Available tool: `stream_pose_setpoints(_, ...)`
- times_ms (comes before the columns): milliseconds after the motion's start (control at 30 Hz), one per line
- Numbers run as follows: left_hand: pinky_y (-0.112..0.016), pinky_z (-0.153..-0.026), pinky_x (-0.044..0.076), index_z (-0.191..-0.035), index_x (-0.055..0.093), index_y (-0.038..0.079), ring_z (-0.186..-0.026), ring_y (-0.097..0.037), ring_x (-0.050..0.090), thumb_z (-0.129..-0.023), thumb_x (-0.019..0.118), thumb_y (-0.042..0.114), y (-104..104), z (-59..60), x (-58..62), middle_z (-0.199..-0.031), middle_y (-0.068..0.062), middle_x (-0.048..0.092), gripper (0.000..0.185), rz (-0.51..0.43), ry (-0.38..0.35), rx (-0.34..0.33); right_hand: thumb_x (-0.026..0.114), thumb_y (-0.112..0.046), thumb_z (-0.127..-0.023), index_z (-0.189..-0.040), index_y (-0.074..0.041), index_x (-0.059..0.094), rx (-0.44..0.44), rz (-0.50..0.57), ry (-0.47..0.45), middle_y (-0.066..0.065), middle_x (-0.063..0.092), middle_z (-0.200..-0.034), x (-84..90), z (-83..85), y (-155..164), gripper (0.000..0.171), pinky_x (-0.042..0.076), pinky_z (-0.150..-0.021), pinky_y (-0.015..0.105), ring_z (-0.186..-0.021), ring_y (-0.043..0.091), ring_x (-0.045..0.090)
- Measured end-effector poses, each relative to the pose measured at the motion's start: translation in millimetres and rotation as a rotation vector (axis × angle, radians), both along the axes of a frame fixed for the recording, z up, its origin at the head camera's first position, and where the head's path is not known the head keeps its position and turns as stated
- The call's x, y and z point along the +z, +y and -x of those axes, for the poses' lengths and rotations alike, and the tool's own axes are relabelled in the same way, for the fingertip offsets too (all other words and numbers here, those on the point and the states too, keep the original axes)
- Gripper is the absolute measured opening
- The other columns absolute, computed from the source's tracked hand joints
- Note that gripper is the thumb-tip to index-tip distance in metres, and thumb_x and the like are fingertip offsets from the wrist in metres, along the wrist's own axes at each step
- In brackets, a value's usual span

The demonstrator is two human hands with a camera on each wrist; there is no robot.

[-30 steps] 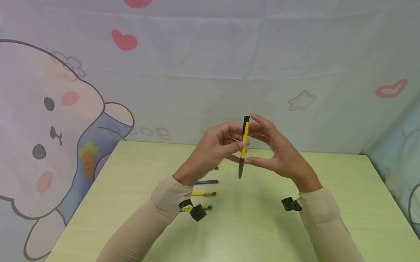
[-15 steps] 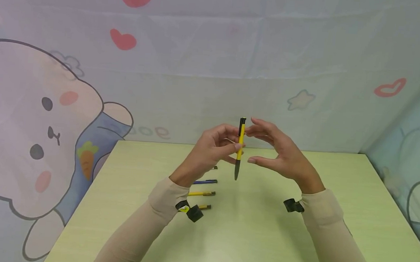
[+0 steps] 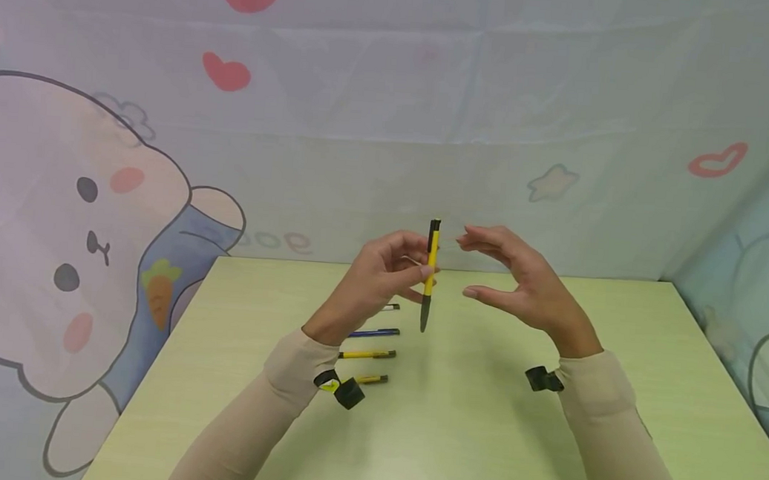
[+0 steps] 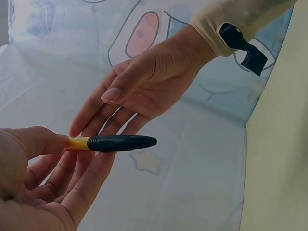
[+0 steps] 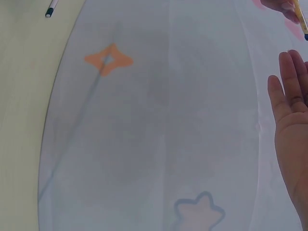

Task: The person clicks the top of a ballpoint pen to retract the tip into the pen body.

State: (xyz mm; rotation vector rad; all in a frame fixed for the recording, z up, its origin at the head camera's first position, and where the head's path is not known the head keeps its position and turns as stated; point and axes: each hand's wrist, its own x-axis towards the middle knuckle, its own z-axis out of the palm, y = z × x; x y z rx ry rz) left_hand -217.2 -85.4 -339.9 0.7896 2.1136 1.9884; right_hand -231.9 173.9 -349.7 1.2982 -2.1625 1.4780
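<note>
A yellow ballpoint pen (image 3: 432,262) with a black clip and dark grip stands nearly upright above the table in the head view. My left hand (image 3: 385,273) pinches its middle between thumb and fingers. In the left wrist view the dark tip end of the pen (image 4: 122,143) juts past the left fingertips. Apart from the pen, on its right, my right hand (image 3: 522,283) is held with thumb and fingers spread and nothing between them. The right wrist view catches the palm side of the right hand (image 5: 293,130) at its edge.
On the pale table (image 3: 479,425), below the left forearm, lie a blue pen (image 3: 378,332), a yellow pen (image 3: 370,354), another yellow pen (image 3: 373,379) and a white pen (image 3: 391,307), partly hidden. A printed cloth (image 3: 394,107) hangs behind the table.
My left hand has moved left with the pen. The right hand, earlier at the pen with thumb and fingertip, has drawn off to the right, widening the gap.
</note>
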Motion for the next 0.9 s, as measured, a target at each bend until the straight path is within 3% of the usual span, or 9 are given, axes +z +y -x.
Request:
stream_pose_setpoints(100, -0.047, -0.076, 0.063, -0.124, 0.062, 0.01, -0.1, -0.042, 0.066, -0.099, 0.067, 0.01, -1, 0.1, -1.2, -0.109, -0.013, 0.064, 0.026, 0.0, -0.006, -0.007, 0.079, 0.018, -0.076, -0.149, -0.002, 0.045, -0.003, 0.0, 0.008, 0.016, 0.056, -0.137, 5.7, -5.6, 1, 0.083, 0.04, -0.116, 0.038, -0.13, 0.028, 0.054)
stream_pose_setpoints(300, -0.048, -0.075, 0.063, -0.122, 0.063, 0.009, -0.096, -0.031, 0.068, -0.099, 0.067, 0.009, -4, -0.8, -2.7, -0.11, -0.012, 0.064, 0.024, 0.023, -0.03, -0.013, 0.078, 0.017, -0.077, -0.149, -0.001, 0.046, -0.007, 0.002, -0.005, 0.015, 0.056, -0.137, 10.4, -12.6, 4, 0.08, 0.04, -0.116, 0.035, -0.13, 0.028, 0.054)
stream_pose_setpoints(533, -0.048, -0.076, 0.063, -0.125, 0.062, 0.01, -0.101, -0.039, 0.066, -0.099, 0.066, 0.008, -8, -4.9, -4.9, -0.113, -0.013, 0.064, 0.026, 0.05, -0.069, -0.038, 0.078, 0.016, -0.078, -0.148, -0.003, 0.047, -0.015, 0.004, -0.017, 0.013, 0.057, -0.137, 7.9, -16.6, 7, 0.08, 0.04, -0.116, 0.035, -0.129, 0.026, 0.054)
stream_pose_setpoints(900, -0.051, -0.075, 0.062, -0.128, 0.059, 0.011, -0.099, -0.038, 0.066, -0.098, 0.067, 0.009, -20, -10.8, -16.4, -0.113, -0.016, 0.064, 0.031, 0.069, -0.078, -0.031, 0.079, 0.017, -0.076, -0.146, 0.0, 0.048, -0.014, 0.025, -0.021, 0.015, 0.058, -0.135, 2.7, -22.8, 9, 0.079, 0.04, -0.115, 0.033, -0.127, 0.03, 0.055)
